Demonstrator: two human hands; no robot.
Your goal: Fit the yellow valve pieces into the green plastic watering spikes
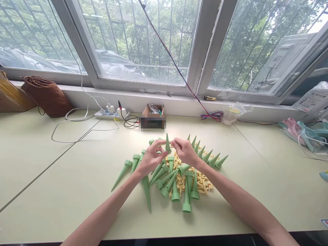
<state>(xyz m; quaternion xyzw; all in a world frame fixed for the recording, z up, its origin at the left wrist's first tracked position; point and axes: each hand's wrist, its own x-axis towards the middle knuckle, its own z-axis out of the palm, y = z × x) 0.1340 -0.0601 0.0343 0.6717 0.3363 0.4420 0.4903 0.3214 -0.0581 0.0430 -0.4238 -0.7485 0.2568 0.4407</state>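
My left hand [153, 158] grips a green plant watering spike [167, 141] by its wide ribbed end, with the point upward. Close beside it, my right hand [185, 149] is closed in a pinch at the spike's right side; what its fingertips hold is too small to make out. Below both hands lies a loose pile of green spikes [174, 192] mixed with small pale yellow plastic fittings [203, 181]. To the right, several spikes [214, 160] stand point up in a row. More spikes [125, 170] lie on the left, partly hidden by my left hand.
The pale table [84, 191] runs up to the window sill. At the back are a power strip [102, 113] with cables, a small cardboard box [153, 111], a coil of wire [212, 116] and a plastic bag [233, 112]. A brown pouch [47, 97] sits far left.
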